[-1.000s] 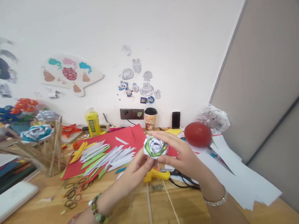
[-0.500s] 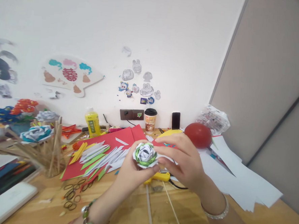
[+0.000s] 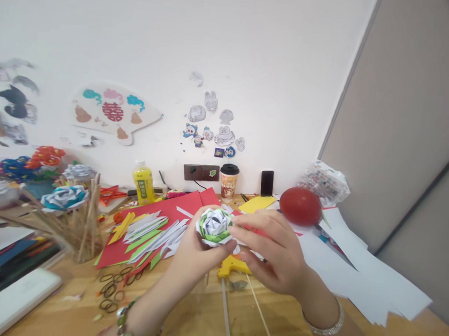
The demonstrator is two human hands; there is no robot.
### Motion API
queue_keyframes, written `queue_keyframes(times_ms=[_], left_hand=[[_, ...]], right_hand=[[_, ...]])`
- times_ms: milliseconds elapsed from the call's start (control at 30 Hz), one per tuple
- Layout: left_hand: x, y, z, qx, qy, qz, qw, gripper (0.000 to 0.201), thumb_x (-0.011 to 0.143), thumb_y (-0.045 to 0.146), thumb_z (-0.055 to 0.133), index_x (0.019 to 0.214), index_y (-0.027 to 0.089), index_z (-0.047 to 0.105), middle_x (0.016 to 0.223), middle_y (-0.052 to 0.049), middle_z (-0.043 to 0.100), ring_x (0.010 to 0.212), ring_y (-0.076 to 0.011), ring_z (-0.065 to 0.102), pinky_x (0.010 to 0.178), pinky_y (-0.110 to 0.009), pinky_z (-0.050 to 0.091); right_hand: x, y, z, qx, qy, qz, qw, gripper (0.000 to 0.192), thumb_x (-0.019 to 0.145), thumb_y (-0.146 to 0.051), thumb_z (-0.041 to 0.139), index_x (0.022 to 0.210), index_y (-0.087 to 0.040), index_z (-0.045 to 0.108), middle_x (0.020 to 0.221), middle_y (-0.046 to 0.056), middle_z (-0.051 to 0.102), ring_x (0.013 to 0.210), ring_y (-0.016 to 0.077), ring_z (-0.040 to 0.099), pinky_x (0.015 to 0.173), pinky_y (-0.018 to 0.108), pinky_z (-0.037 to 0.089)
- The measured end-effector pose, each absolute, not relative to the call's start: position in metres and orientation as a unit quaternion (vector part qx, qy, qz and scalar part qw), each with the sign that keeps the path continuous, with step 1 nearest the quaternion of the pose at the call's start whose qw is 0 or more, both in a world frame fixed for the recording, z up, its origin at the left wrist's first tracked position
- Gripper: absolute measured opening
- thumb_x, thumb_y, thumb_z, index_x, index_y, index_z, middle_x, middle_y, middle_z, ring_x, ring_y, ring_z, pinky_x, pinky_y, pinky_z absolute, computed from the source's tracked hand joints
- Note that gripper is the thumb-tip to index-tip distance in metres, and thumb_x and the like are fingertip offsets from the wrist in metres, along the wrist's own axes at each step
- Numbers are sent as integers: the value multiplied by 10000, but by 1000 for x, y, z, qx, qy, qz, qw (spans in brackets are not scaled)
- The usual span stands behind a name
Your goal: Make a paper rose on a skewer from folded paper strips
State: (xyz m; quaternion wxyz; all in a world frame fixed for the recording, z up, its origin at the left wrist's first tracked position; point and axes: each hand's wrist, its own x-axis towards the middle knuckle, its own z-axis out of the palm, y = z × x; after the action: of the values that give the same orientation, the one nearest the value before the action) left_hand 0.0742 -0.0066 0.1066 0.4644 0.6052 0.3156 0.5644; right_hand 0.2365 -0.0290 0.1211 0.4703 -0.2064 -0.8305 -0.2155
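Note:
A white paper flower (image 3: pixel 215 226) with a ring of green petals is held in my left hand (image 3: pixel 200 255), which is closed round its left side and underside. The bloom faces up towards me. From the right, fingertips of my right hand (image 3: pixel 275 249) touch the flower's edge. The fingers are bent and apart, and a gap shows between them and the thumb. Below the flower, a yellow hot glue gun (image 3: pixel 233 266) lies on the wooden table, partly hidden by the hands. Folded white and green paper strips (image 3: pixel 153 239) lie on red paper (image 3: pixel 108 254) to the left.
Black rubber bands (image 3: pixel 110 293) lie front left. Sticks and a blue-white paper flower (image 3: pixel 65 197) stand at the left. Along the back are a yellow bottle (image 3: pixel 143 183), a lidded cup (image 3: pixel 229 183) and a phone (image 3: pixel 266 183). A red balloon (image 3: pixel 300 206) and white sheets (image 3: pixel 377 279) lie right.
My hands have tilted the flower slightly and shifted it a little left, so more of its green ring shows. The whole view has swung slightly to the left.

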Motion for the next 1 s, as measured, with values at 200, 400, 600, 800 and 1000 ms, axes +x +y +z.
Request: queue_keyframes(times_ms=[200, 400, 600, 800, 1000], left_hand=[[73, -9, 110, 595, 313, 575, 467, 343, 603, 210, 708, 900, 178, 539, 841, -22, 665, 793, -201, 628, 681, -289, 509], [69, -7, 108, 631, 318, 544, 453, 383, 596, 172, 709, 940, 183, 539, 811, -6, 645, 740, -177, 611, 631, -256, 501], [69, -11, 113, 648, 320, 522, 453, 327, 639, 199, 688, 934, 187, 545, 844, -8, 642, 779, -175, 609, 659, -244, 498], [68, -13, 115, 644, 329, 520, 454, 335, 643, 206, 682, 944, 189, 535, 852, -6, 640, 789, -173, 606, 676, -244, 498], [68, -12, 114, 658, 320, 516, 446, 331, 650, 188, 676, 946, 189, 527, 866, -5, 626, 791, -165, 592, 677, -241, 488]], right_hand=[[237, -28, 121, -201, -841, -226, 448, 315, 814, -150, 520, 1127, -176, 554, 1125, 108, 586, 944, 211, 541, 798, 377, 458], [237, -30, 122, -219, -829, -212, 468, 305, 849, -164, 458, 1141, -180, 546, 1072, 101, 578, 972, 203, 543, 802, 358, 448], [236, -30, 121, -222, -828, -263, 443, 307, 874, -185, 448, 1172, -170, 520, 1122, 106, 560, 971, 216, 523, 808, 378, 444], [237, -30, 121, -215, -824, -280, 443, 277, 859, -153, 469, 1122, -150, 556, 1115, 107, 560, 943, 212, 517, 816, 382, 435], [237, -30, 121, -215, -830, -269, 438, 289, 864, -172, 465, 1141, -153, 545, 1140, 116, 552, 968, 215, 514, 824, 382, 434]])
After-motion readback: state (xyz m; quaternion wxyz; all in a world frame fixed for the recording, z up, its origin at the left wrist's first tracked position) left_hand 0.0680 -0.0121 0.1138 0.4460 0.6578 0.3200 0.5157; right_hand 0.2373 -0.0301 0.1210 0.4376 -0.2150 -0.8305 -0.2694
